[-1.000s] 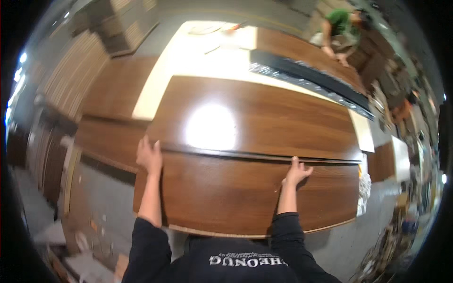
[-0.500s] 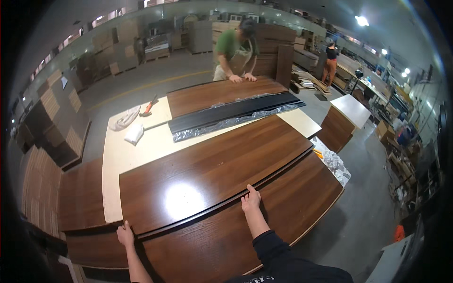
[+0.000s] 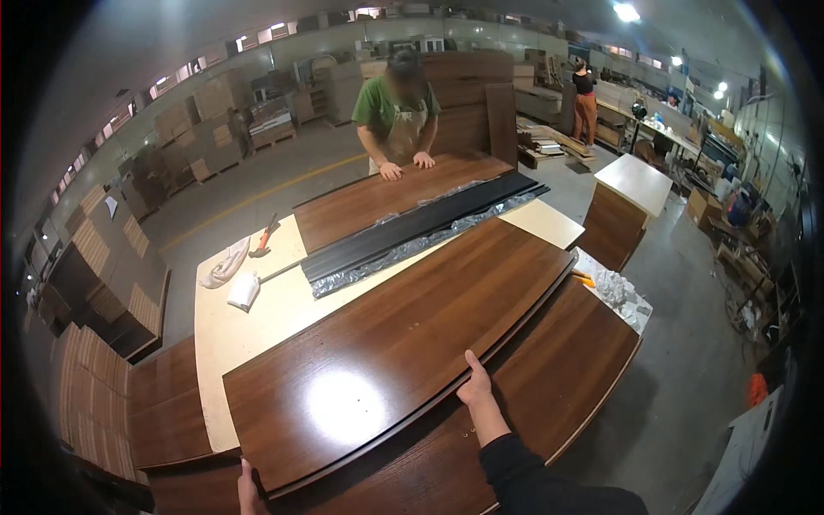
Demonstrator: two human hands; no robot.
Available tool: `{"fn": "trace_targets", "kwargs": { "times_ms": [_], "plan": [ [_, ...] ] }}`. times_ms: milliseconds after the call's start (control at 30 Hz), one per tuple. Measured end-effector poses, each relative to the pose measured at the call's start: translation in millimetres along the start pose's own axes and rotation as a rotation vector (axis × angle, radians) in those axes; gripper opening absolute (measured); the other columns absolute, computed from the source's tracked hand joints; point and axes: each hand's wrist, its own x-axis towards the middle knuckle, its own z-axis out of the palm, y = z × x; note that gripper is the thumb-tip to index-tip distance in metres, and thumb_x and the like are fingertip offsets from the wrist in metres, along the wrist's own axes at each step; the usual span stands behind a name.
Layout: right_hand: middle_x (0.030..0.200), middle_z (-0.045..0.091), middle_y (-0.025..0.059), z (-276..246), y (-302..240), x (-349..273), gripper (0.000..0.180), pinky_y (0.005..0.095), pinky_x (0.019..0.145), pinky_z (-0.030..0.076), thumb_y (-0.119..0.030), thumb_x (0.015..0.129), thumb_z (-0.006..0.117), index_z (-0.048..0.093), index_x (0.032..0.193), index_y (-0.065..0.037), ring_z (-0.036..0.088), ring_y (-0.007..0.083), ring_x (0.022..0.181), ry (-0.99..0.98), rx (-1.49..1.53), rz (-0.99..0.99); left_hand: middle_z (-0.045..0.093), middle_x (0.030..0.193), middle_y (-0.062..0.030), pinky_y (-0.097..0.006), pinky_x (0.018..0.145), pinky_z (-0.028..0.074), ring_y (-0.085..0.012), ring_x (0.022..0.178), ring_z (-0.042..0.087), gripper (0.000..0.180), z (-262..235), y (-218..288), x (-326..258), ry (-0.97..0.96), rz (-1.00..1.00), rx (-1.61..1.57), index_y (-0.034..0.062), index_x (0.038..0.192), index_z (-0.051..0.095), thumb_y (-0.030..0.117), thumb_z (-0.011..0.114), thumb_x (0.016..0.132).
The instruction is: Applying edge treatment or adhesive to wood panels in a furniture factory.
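Observation:
A long brown wood-grain panel [image 3: 386, 330] with a dark edge lies across the near side of the work table, over another brown panel [image 3: 549, 369]. My right hand [image 3: 476, 390] grips its near long edge right of the middle, thumb on top and fingers mostly hidden beneath. At its near left corner my left hand [image 3: 249, 489] holds the short end; only part of this hand shows, at the lower border. A bright lamp reflection covers part of the upper panel's glossy face.
On the cream table top [image 3: 215, 343] lie a hammer [image 3: 264, 236], a cloth [image 3: 226, 263], a white packet [image 3: 244, 291] and plastic-wrapped dark strips [image 3: 421, 227]. Opposite, a co-worker [image 3: 399, 116] rests both hands on another brown panel [image 3: 395, 193]. Crumpled plastic [image 3: 614, 286] sits at the right.
My view has shifted, and the panel's near left corner and both hands now appear lower in the picture. My grip stays on the panel. The co-worker's hands have moved farther apart.

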Motion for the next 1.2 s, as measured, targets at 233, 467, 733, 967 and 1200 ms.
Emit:
{"fn": "trace_targets", "kwargs": {
  "times_ms": [233, 467, 733, 967, 1200],
  "plan": [
    [0.118, 0.057, 0.0129, 4, -4, -1, 0.039, 0.0459, 0.094, 0.043, -0.020, 0.085, 0.064, 0.053, 0.117, -0.002, 0.053, 0.0301, 0.109, 0.145, -0.227, -0.052, 0.061, 0.083, -0.0083, -0.031, 0.071, 0.044, -0.0174, 0.077, 0.053, 0.055, 0, -12, -32, 0.217, 0.046, 0.479, -0.0042, 0.096, 0.063, 0.049, 0.048, 0.091],
    [0.119, 0.056, 0.0076, 6, -14, -35, 0.042, 0.0419, 0.093, 0.044, -0.014, 0.083, 0.065, 0.052, 0.121, -0.003, 0.054, 0.0249, 0.107, 0.215, -0.173, -0.045, 0.062, 0.086, -0.0075, -0.031, 0.075, 0.044, -0.0163, 0.082, 0.054, 0.041, 15, 17, -76, 0.216, 0.226, 0.336, -0.0054, 0.093, 0.062, 0.032, 0.047, 0.095],
    [0.114, 0.058, 0.0097, 63, -23, 50, 0.040, 0.0385, 0.091, 0.045, -0.015, 0.082, 0.068, 0.053, 0.116, 0.000, 0.056, 0.0242, 0.103, 0.088, -0.250, -0.157, 0.061, 0.091, -0.0060, -0.028, 0.076, 0.045, -0.0129, 0.084, 0.055, 0.047, 56, 18, 27, 0.040, 0.401, -0.006, -0.0050, 0.097, 0.062, 0.039, 0.045, 0.096],
    [0.125, 0.050, 0.0128, 96, -12, 166, 0.058, 0.0433, 0.093, 0.043, -0.023, 0.080, 0.071, 0.045, 0.125, 0.002, 0.052, 0.0277, 0.109, 0.128, -0.277, -0.132, 0.052, 0.071, -0.0008, -0.027, 0.059, 0.038, -0.0093, 0.066, 0.044, 0.047, 114, 51, 137, 0.238, 0.365, 0.086, -0.0003, 0.075, 0.058, 0.041, 0.046, 0.095],
    [0.130, 0.047, 0.0136, 124, 6, 186, 0.067, 0.0451, 0.101, 0.036, -0.036, 0.079, 0.071, 0.044, 0.128, 0.002, 0.045, 0.0285, 0.117, 0.226, -0.098, -0.114, 0.053, 0.060, -0.0078, -0.035, 0.060, 0.039, -0.0150, 0.061, 0.044, 0.061, 117, 63, 191, 0.270, 0.340, 0.412, -0.0055, 0.066, 0.060, 0.048, 0.047, 0.092]
  ]
}}
